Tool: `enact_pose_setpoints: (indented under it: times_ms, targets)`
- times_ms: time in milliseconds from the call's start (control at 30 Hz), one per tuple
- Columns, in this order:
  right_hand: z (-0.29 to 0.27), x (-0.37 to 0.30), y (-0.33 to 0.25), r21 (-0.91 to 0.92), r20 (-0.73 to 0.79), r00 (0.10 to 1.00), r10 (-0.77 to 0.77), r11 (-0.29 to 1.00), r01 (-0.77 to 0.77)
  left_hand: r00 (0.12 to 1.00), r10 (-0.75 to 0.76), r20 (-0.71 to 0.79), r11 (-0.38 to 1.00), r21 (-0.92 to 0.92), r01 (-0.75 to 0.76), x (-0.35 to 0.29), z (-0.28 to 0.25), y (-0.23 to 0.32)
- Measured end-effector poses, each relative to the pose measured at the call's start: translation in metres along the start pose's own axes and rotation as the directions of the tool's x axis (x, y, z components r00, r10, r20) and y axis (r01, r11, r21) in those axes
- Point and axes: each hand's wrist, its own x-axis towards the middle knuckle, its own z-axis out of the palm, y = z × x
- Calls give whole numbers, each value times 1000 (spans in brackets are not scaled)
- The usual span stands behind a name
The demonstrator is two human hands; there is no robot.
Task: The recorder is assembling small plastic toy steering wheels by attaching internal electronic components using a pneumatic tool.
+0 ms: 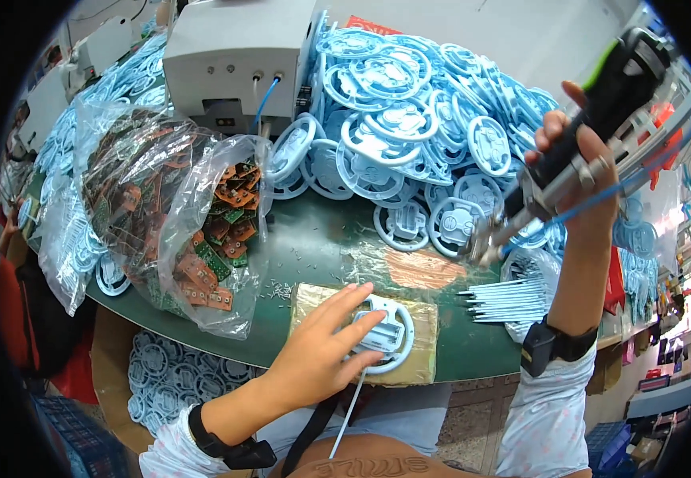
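My left hand (325,338) holds a light blue plastic wheel-shaped part (394,342) flat on a tape-covered block (423,350) at the table's near edge. Its fingers reach over the ring and the thumb lies along the near side. A thin white rod or cord (348,416) runs from near the part down towards my lap. Raised at the right, my right hand (580,155) is closed around a black and green power screwdriver (600,103). Its metal head (485,243) points down and left, apart from the part. A blue hose (612,193) runs alongside it.
A large heap of similar blue parts (409,111) fills the table's back, beside a grey machine (238,56). Left lies a clear bag of brown and green circuit boards (210,239). Loose screws (281,291) and a bundle of pale blue rods (508,300) flank the block.
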Motion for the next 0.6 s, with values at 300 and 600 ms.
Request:
enact_pose_setpoints:
  times_ms: [300, 600]
  targets:
    - [71, -3, -14, -266, -140, 962, -236, 944, 193, 915, -15, -404, 995, 84, 53, 45, -3, 23]
    - [98, -18, -44, -101, -161, 984, 82, 990, -99, 965, 41, -259, 956, 291, 38, 48, 7, 18]
